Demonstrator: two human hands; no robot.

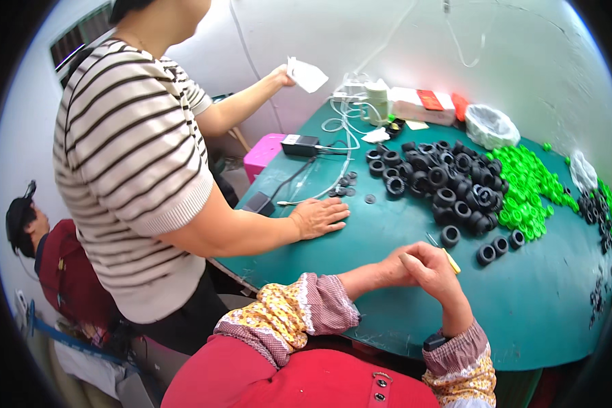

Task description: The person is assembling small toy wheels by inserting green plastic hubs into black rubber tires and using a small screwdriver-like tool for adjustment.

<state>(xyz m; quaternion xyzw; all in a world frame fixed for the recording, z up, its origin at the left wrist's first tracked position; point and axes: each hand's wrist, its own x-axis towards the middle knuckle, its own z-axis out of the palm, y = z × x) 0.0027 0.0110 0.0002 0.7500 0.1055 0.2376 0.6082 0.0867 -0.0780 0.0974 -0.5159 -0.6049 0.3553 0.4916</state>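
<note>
While both hands (418,266) met, fingers pinching a yellowish stick (451,260) | black rings (449,187) mostly piled, three (499,246) set apart on counter (523,306) | green caps (527,183) untouched.

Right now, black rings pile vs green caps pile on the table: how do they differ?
The black rings are larger, thick and tyre-like with open centres; the green caps are smaller and flatter. The black rings lie nearer the table's middle, with a few strays toward the person's hands; the green caps lie beyond them to the right, toward the wall. Both are loose heaps of round parts, touching where they meet.
</note>
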